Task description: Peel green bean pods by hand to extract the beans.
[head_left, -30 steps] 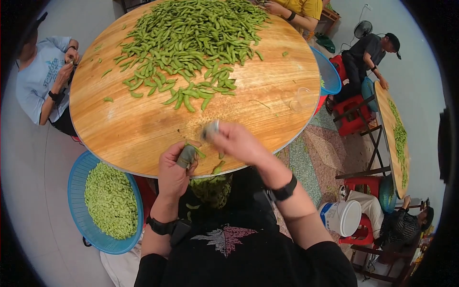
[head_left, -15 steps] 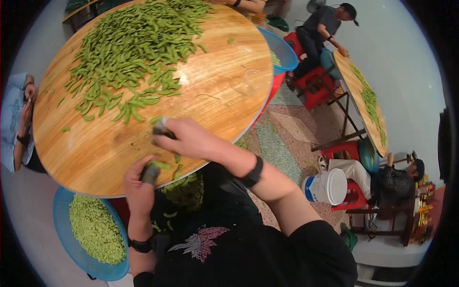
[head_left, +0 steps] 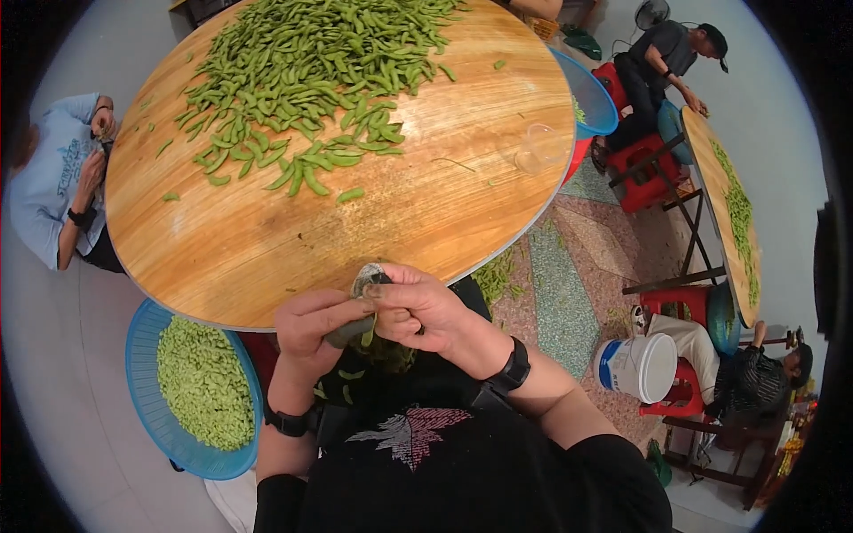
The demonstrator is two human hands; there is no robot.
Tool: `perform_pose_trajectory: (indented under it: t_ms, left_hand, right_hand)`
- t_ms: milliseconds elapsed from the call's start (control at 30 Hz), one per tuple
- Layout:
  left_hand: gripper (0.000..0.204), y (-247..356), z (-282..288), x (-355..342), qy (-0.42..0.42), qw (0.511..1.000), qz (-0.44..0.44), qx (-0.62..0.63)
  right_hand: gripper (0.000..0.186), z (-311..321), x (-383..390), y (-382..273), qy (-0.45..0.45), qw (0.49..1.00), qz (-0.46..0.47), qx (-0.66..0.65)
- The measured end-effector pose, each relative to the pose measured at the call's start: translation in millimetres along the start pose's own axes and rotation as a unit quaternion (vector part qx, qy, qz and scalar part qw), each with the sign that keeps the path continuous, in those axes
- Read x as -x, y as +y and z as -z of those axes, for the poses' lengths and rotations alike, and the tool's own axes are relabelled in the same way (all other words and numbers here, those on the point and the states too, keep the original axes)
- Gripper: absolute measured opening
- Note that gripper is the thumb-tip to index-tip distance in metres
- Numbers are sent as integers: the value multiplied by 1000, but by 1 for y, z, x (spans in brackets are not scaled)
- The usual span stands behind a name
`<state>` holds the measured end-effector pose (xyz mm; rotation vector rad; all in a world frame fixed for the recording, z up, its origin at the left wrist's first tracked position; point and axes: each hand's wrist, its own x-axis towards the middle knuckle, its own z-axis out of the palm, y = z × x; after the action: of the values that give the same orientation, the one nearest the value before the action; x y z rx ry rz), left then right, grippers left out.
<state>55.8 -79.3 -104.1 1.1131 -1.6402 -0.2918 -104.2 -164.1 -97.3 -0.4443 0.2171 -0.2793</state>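
My left hand (head_left: pixel 311 324) and my right hand (head_left: pixel 418 311) meet at the near edge of the round wooden table (head_left: pixel 195 258). Both have curled fingers closed round a green bean pod (head_left: pixel 368 332), with a dark grey covering on each thumb. Farther back on the tabletop lies a large heap of green pods (head_left: pixel 311 62), with loose ones spread toward me. A blue basket (head_left: pixel 142 391) of shelled beans (head_left: pixel 204 382) stands below at my left.
A person (head_left: pixel 53 178) sits at the left; two others (head_left: pixel 662 62) (head_left: pixel 746 382) sit by a second table (head_left: pixel 702 142) at the right. A clear cup (head_left: pixel 538 147), another blue basket (head_left: pixel 604 98), a white bucket (head_left: pixel 635 364) and red stools (head_left: pixel 644 173) are also in view.
My right hand has come down from over the tabletop to join my left hand at the edge, and both now work on one pod. The view has shifted with my head.
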Motion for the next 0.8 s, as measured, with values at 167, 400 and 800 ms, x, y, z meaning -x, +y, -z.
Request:
perform_pose_trajectory:
  t_ms: [167,400,800]
  left_hand:
    - [18,-2,-12,17,106,941,167,275]
    - [11,-8,11,4,296,778,321,451]
    - [27,-8,-1,-5,153,734,389,535]
  right_hand:
    - [6,-2,-10,-8,-1,994,25,110]
    - [21,1,-53,-68,73,581,157,795]
    - [13,-2,-35,-36,39,950,-52,305]
